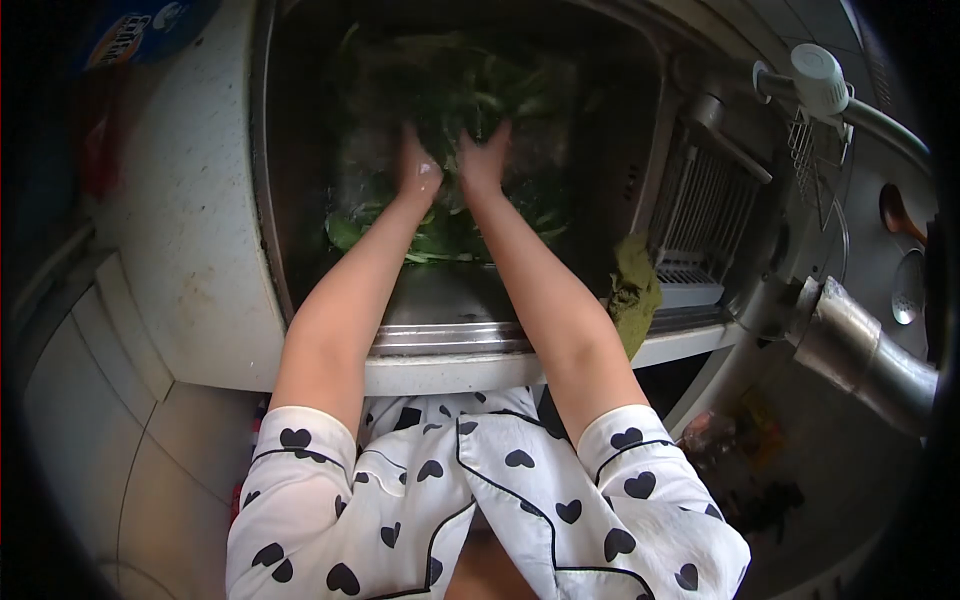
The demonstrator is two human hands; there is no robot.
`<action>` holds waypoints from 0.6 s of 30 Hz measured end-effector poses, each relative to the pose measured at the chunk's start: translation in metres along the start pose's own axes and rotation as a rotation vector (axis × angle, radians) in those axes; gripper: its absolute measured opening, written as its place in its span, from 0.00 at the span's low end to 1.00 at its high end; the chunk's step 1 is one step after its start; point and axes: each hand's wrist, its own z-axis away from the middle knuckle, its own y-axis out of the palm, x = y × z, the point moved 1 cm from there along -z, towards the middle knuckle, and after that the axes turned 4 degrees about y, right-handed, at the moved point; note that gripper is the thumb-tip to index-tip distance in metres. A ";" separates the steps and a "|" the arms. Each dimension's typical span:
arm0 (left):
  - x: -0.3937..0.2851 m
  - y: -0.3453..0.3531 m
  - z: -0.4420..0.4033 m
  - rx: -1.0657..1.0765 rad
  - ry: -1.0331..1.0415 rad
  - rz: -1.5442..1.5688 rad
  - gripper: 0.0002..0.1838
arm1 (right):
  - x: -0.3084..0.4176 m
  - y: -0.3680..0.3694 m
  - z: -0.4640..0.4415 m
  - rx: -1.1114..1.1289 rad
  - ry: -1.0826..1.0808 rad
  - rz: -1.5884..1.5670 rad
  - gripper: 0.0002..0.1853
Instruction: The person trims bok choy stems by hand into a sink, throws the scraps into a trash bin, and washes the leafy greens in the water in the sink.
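Both arms reach forward into a metal sink point(440, 338) that holds water and green leafy vegetables point(440, 235). My left hand point(418, 168) is partly under the water left of the middle, among the leaves. Close beside it on the right, my right hand point(485, 160) is also partly submerged, with leaves around and beyond it. The two hands are a small gap apart. Water, leaves and blur hide the fingers of both, so what they hold, if anything, cannot be made out.
A greenish cloth point(634, 295) hangs over the sink's front edge at the right. Behind it stands a dish rack point(705, 215). A faucet pipe point(885, 125), a ladle point(908, 287) and a metal duct point(860, 350) are farther right. The white counter point(190, 230) lies left.
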 end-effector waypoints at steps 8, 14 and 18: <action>-0.120 -0.114 -0.003 0.344 -0.255 0.731 0.18 | 0.053 -0.065 0.023 0.425 0.155 -0.673 0.16; -0.119 -0.143 -0.016 0.376 -0.472 0.907 0.21 | 0.048 -0.103 0.020 0.474 0.041 -0.583 0.14; -0.058 -0.116 -0.022 0.095 -0.071 0.063 0.26 | 0.021 -0.111 0.004 0.159 -0.024 -0.078 0.27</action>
